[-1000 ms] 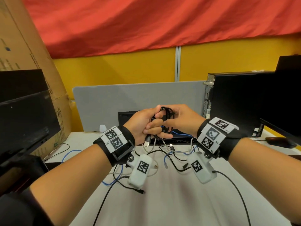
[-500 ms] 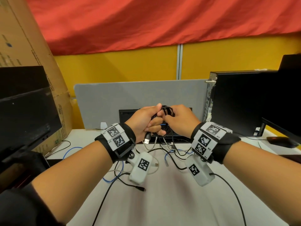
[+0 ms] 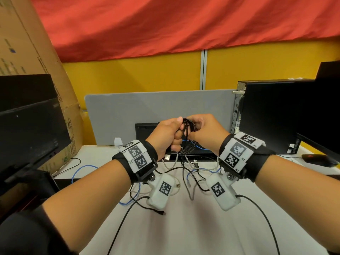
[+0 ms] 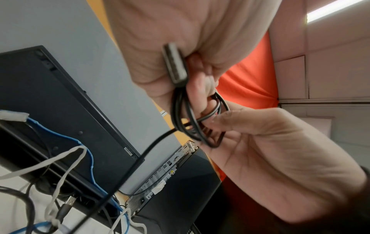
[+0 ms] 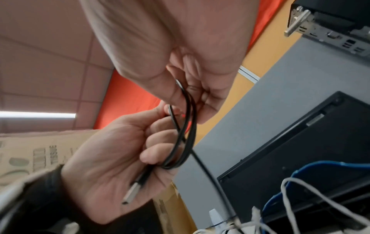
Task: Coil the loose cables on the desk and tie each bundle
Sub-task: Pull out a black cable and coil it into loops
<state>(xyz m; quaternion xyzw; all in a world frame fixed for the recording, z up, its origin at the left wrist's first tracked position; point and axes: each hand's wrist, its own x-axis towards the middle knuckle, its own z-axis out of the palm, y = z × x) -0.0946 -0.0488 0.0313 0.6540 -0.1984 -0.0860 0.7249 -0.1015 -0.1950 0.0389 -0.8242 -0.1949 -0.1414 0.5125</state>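
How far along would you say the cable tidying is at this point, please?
Early on. No tied bundle is visible yet. In hand: the left hand and right hand hold a partly coiled black USB cable, its tail trailing to the desk. Left: tying it, then the blue cable and white cables.

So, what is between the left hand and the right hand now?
In the head view, only the black cable coil lies between the left hand and the right hand; both hold it above the desk.

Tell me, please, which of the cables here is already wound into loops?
The black cable, held above the desk between the left hand and right hand; the blue cable and white cable lie loose below.
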